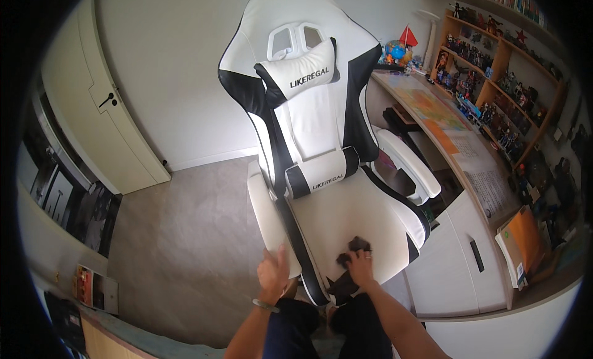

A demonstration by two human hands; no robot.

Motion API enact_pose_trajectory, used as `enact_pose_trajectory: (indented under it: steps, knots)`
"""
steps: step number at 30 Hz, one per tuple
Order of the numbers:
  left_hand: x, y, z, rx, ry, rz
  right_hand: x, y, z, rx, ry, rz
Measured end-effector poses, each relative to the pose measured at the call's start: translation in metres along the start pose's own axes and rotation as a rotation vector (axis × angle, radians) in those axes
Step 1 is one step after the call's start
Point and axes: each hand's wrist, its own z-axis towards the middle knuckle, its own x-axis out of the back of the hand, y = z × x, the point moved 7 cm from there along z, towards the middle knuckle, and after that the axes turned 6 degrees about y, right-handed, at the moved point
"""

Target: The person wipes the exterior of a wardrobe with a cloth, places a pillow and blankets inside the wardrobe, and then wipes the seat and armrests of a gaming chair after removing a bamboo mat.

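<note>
Before me stands a white and black gaming chair, its seat cushion facing up and showing a faint brownish tint. My right hand presses a dark cloth onto the front part of the seat; bunched ends stick out past the fingers and a corner hangs near the front edge. My left hand rests at the front end of the left armrest, with thumb and fingers apart. A head pillow and a lumbar pillow, both bearing the brand name, lie against the backrest.
To the right runs a desk with papers, a map-like mat and a shelf of figurines. Under it is a white cabinet. An open door stands at the left over grey floor. A bed edge lies at lower left.
</note>
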Motion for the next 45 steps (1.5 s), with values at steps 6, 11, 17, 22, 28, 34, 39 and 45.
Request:
enact_pose_trajectory:
  steps: [6, 11, 17, 22, 28, 34, 39, 45]
  knots:
    - [0.018, -0.009, -0.004, -0.063, -0.152, -0.071, 0.034, 0.073, -0.009, -0.351, 0.220, -0.173]
    - [0.073, -0.066, 0.009, -0.092, -0.303, -0.136, 0.034, 0.079, -0.008, -0.365, 0.213, -0.053]
    - [0.192, -0.007, 0.054, -0.168, 0.233, 0.323, 0.033, 0.088, -0.011, -0.307, 0.194, 0.042]
    - [0.243, 0.143, 0.001, -0.526, 0.592, 0.403, 0.030, 0.088, -0.011, -0.306, 0.158, 0.026]
    - [0.219, 0.239, -0.081, -1.150, 0.707, 0.277, 0.029, 0.093, -0.011, -0.326, 0.152, 0.040]
    - [0.081, 0.263, -0.157, -1.757, 0.284, 0.246, 0.022, 0.097, -0.016, -0.333, 0.036, -0.089]
    - [-0.089, 0.167, -0.163, -1.538, -0.172, 0.336, 0.025, 0.093, -0.016, -0.325, 0.048, -0.068]
    - [-0.147, 0.110, -0.164, -1.417, -0.230, 0.507, 0.030, 0.097, -0.022, -0.317, 0.092, -0.016]
